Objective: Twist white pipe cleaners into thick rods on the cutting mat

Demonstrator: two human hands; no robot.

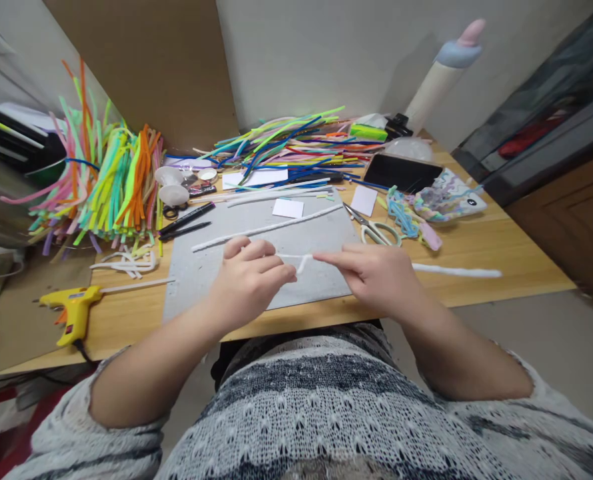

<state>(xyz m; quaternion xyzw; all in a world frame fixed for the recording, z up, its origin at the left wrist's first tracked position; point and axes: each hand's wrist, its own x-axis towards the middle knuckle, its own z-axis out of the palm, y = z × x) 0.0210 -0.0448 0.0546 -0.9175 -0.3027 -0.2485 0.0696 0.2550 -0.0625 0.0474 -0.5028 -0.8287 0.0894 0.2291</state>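
A white pipe cleaner [456, 270] runs between my two hands above the grey mat [321, 287]. Its short bent piece shows in the gap between my fingertips, and its long straight tail sticks out to the right. My left hand [251, 280] is closed, pinching the bent part with thumb and fingers. My right hand [379, 277] is closed around the pipe cleaner, its index finger pointing at the bend. Another white pipe cleaner [266, 229] lies diagonally across the mat just beyond my hands. Scissors [376, 230] rest near the mat's right edge.
A yellow glue gun [74, 310] lies at left, near bundles of coloured pipe cleaners [111, 187]. More pipe cleaners [296, 143] are piled at the back. Black pens [186, 223] rest on the mat's left side. A dark-screened phone [401, 173] and braided yarn-like pieces [404, 213] sit at right.
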